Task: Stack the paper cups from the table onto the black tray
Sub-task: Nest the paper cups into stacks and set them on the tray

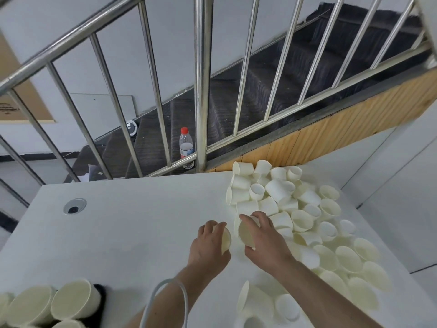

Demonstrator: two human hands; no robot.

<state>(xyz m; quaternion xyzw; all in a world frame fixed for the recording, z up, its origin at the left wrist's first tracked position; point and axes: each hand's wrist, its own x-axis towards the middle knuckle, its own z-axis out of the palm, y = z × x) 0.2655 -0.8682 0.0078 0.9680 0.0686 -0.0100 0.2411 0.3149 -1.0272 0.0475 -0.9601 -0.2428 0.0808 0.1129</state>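
White paper cups everywhere. Nearest, bottom left: stacked cups [71, 298] lying sideways on the black tray [98, 290], only a sliver of tray showing. Mid-table: left hand [209, 242] curled round one cup [225, 240], right hand [262, 235] gripping another cup [246, 233], rims facing each other, just apart. Right side of the white table [123, 233]: big loose pile of cups [295, 209]. Further back: steel railing [202, 91], plastic bottle with red cap [186, 144] on dark stairs [272, 91].

Head view looks steeply down, close over table [132, 223].
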